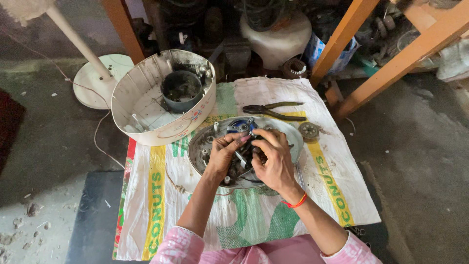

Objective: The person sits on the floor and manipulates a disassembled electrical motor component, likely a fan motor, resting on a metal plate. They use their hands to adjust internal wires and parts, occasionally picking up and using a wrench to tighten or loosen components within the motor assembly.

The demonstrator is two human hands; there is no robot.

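On a woven white sack spread over the floor, centre of view, sits a round metal base plate with small parts and wiring in it. Left hand is over the plate's middle, fingertips pinched together on a small part (too small to tell what). Right hand meets it from 3 o'clock, fingers curled and closed around the same dark cluster of parts; a red thread band circles that wrist. Both hands touching, working one spot. Blue round component sits in the plate at 12 o'clock from the hands, just beside the fingertips. Pliers with dark handles lie on the sack further out at 12 to 1 o'clock, clear of the plate. Small toothed gear rests on the sack at 2 o'clock, just beside the plate rim. White oval housing stands tilted at 10 o'clock, open side showing, a dark cup-shaped part inside it. Fan stand base further out at 10 o'clock. Pink sleeves at the bottom edge
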